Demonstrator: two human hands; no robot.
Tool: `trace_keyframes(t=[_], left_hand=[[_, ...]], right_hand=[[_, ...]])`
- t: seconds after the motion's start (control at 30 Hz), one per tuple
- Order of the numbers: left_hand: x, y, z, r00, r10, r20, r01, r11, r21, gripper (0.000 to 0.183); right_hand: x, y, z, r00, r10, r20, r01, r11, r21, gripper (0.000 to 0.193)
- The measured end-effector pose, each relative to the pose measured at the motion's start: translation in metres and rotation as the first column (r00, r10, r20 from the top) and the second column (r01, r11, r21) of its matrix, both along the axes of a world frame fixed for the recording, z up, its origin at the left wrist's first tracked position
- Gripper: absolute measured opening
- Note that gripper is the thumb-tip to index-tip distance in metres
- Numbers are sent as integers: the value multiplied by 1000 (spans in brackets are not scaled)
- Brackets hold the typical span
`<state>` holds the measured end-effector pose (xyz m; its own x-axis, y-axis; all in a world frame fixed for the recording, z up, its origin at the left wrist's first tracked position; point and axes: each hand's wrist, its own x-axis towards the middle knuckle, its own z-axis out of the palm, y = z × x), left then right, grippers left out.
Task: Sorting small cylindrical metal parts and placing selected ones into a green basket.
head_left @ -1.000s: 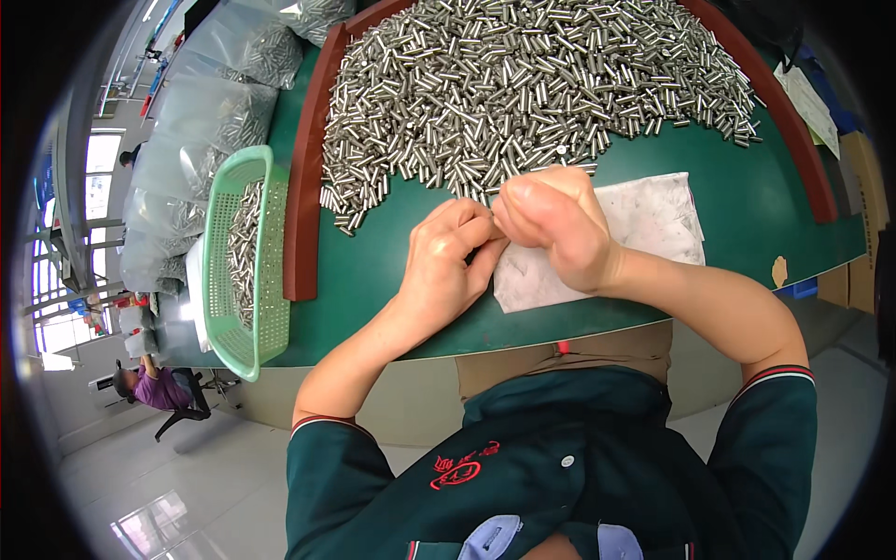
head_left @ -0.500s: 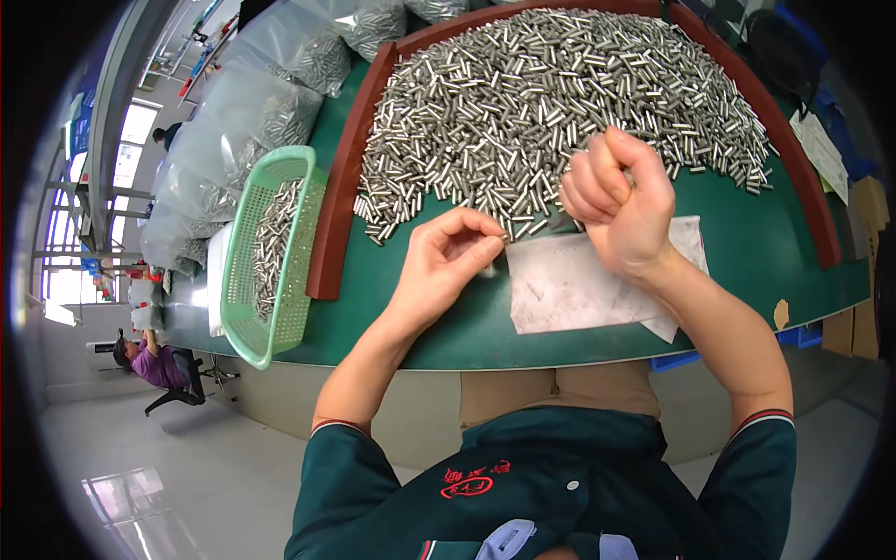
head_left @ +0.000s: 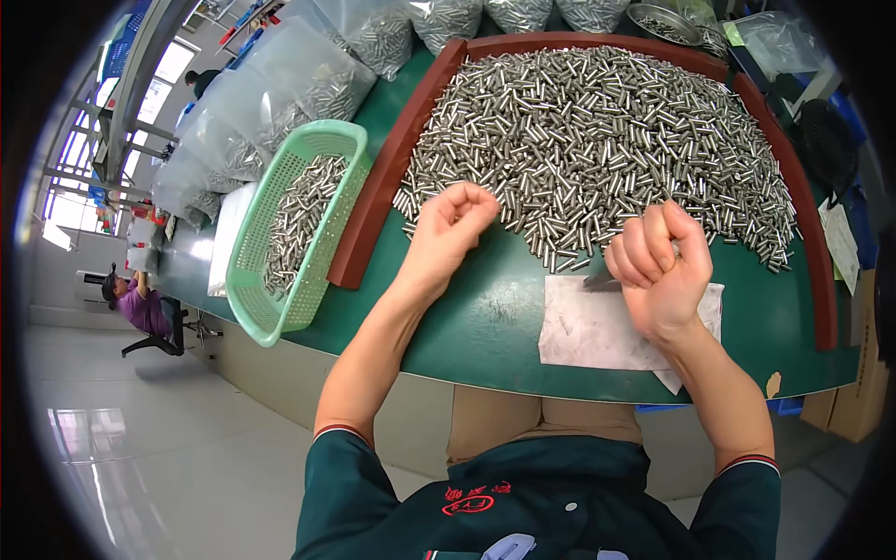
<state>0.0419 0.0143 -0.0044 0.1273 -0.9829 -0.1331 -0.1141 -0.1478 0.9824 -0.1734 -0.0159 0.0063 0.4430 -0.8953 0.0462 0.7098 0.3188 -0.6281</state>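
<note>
A wide heap of small metal pins (head_left: 597, 140) lies on the green tabletop. My left hand (head_left: 446, 238) is over the heap's near left edge, thumb and forefinger pressed together; whatever may be between them is hidden. My right hand (head_left: 661, 271) is closed in a fist above a stained white cloth or paper sheet (head_left: 588, 331). From the fist a thin, grey, pointed blade-like piece (head_left: 602, 281) sticks out to the left; the rest of it is covered by the fingers.
A dark red raised border (head_left: 369, 224) fences the heap on the left, back and right. Left of it stands a light green basket (head_left: 245, 266) part filled with pins. Clear bags of pins (head_left: 322, 89) line the left and back. A metal bowl (head_left: 686, 28) sits far back.
My left hand has moved away from the sheet's left edge toward the heap's left side. My right hand stays fisted near the sheet. The whole view has shifted, showing more of the back.
</note>
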Motion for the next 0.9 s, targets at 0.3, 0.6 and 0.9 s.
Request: trace_keyframes(t=[0.3,0.6,0.9], left_hand=[[9,-25,2,229,134,964,580,777,-246,8],[-5,-2,8,794,-121,596,247,960,-134,8],[-4,-1,2,974,-197,113,202,978,-40,11]], right_hand=[[1,0,-3,998,-38,-58,35,998,-55,39],[-3,-1,-3,994,-70,-80,69,997,-16,38],[-1,-2,-4,991,-85,-106,84,996,-22,39]])
